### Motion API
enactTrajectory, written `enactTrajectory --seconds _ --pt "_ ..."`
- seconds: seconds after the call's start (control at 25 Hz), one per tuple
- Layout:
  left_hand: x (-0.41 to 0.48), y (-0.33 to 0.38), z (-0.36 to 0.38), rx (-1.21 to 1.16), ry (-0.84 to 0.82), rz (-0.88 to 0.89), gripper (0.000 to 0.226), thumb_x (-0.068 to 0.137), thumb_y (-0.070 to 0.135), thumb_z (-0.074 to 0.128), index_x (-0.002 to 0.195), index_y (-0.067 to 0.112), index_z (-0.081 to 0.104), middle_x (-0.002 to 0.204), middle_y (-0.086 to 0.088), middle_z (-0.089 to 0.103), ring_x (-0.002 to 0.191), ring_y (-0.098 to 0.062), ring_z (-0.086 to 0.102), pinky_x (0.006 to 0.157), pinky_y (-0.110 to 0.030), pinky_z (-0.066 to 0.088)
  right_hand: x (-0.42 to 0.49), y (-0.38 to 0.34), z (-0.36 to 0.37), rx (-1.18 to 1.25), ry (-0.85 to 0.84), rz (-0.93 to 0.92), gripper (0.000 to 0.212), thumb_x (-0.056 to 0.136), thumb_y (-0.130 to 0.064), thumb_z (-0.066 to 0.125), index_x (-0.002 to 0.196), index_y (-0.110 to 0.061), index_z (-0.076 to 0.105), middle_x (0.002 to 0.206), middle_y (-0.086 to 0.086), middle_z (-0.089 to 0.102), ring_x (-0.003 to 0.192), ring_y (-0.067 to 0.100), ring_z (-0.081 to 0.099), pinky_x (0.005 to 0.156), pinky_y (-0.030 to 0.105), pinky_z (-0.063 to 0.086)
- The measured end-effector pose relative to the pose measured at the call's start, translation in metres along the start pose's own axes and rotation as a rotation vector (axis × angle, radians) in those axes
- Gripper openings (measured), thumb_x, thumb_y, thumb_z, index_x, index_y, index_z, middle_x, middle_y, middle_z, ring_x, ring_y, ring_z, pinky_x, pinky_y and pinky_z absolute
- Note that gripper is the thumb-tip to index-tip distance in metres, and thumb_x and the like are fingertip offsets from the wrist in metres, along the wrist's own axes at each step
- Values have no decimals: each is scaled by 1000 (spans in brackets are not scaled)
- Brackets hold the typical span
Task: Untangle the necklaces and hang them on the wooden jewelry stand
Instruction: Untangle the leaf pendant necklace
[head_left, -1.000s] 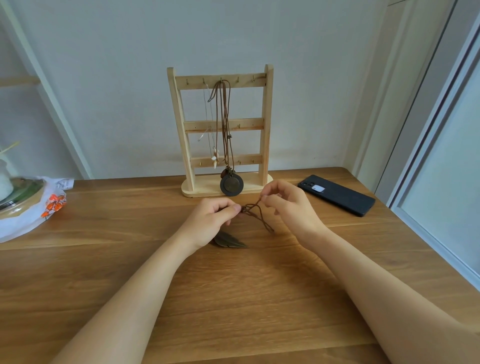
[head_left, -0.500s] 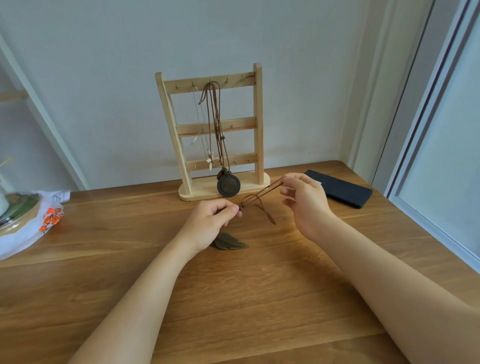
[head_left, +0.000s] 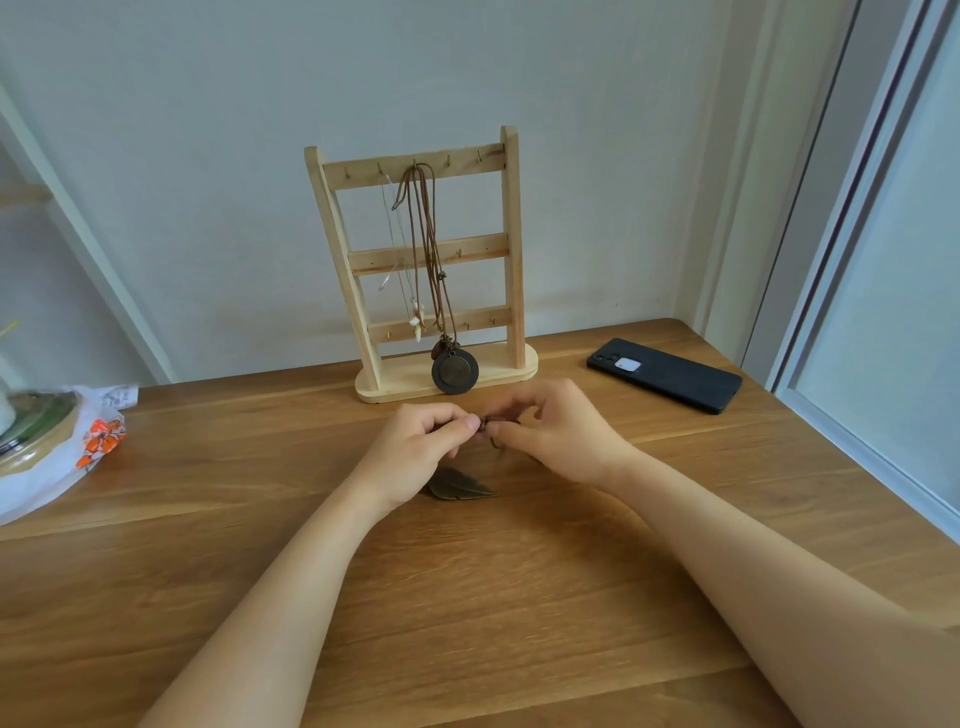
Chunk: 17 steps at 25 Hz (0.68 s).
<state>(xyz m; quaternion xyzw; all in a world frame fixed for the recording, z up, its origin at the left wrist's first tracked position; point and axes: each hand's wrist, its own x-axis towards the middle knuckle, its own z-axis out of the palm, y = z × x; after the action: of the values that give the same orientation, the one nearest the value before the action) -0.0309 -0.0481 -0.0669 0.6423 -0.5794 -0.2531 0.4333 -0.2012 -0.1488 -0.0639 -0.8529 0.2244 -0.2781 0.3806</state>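
Two bare arms reach out over the brown wooden table (head_left: 467, 597). A dark metal leaf charm (head_left: 462, 489) lies flat on the table, just by the left wrist. A bit farther on, the left hand (head_left: 415, 452) and the right hand (head_left: 563, 436) are close together. The fingers (head_left: 467, 423) of the left hand are curled and pinch a thin brown cord (head_left: 490, 423). The right hand's thumb and first finger pinch the same cord from the other side (only a tiny bit of it shows between them).

Behind the hands stands a pale wooden jewelry stand (head_left: 511, 234) with three bars and small hooks. A long brown cord necklace (head_left: 430, 249) hangs from a hook on the top bar. Its round dark pendant (head_left: 455, 371) sits low in front of the base. Just left of it hangs a thin pale necklace (head_left: 415, 321) with a small white charm.

A flat black phone (head_left: 665, 375) lies to the right of the stand, well apart. A white plastic bag with orange marks (head_left: 98, 441) sits at the table's left edge. A plain pale wall (head_left: 208, 156) is at the back.
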Motion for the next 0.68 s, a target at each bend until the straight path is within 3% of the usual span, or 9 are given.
enactTrajectory --seconds 0.08,0.16,0.24,0.32,0.44,0.56,0.68 --pt "1 -1 0 7 15 7 38 102 29 56 67 36 69 64 5 55 78 -17 61 77 -32 41 1 4 -2 135 95 74 4 90 -15 72 94 -15 74 83 1 74 62 0 61 65 15 47" --pt "1 -2 1 -9 38 3 19 100 29 58 90 29 74 63 10 60 69 -3 59 73 -24 42 2 7 -4 232 143 151 1 90 -14 71 90 -14 71 83 9 73 67 9 61 67 23 48" --pt "1 -4 1 -37 56 12 11 97 25 64 104 26 73 70 14 68 70 2 62 70 -13 44 3 7 -5 264 113 197 2 91 -12 70 89 -13 70 82 11 72 63 5 59 63 19 46" --pt "2 -5 0 -31 88 34 9 95 22 67 100 26 73 78 17 71 74 2 64 69 -11 46 2 5 -5 256 105 211 7 92 -7 65 91 -12 70 81 3 71 57 -3 57 59 13 43" --pt "4 -6 0 -3 130 33 8 93 22 69 96 28 74 85 14 73 82 0 66 77 -20 49 2 4 -8 240 217 145 14 92 -7 62 93 -15 74 88 -3 73 77 3 64 73 16 49" --pt "4 -7 0 14 138 37 10 92 23 71 93 33 74 90 13 74 90 -2 66 83 -24 50 1 4 -6 108 191 31 5 91 -16 71 92 -14 76 82 -3 74 73 4 66 69 19 54" --pt "5 -7 0 17 152 49 13 91 22 72 89 35 74 89 12 74 90 -4 67 84 -26 51 1 6 -2 37 106 31 7 88 -16 75 95 -17 75 75 0 74 64 8 67 60 21 56"
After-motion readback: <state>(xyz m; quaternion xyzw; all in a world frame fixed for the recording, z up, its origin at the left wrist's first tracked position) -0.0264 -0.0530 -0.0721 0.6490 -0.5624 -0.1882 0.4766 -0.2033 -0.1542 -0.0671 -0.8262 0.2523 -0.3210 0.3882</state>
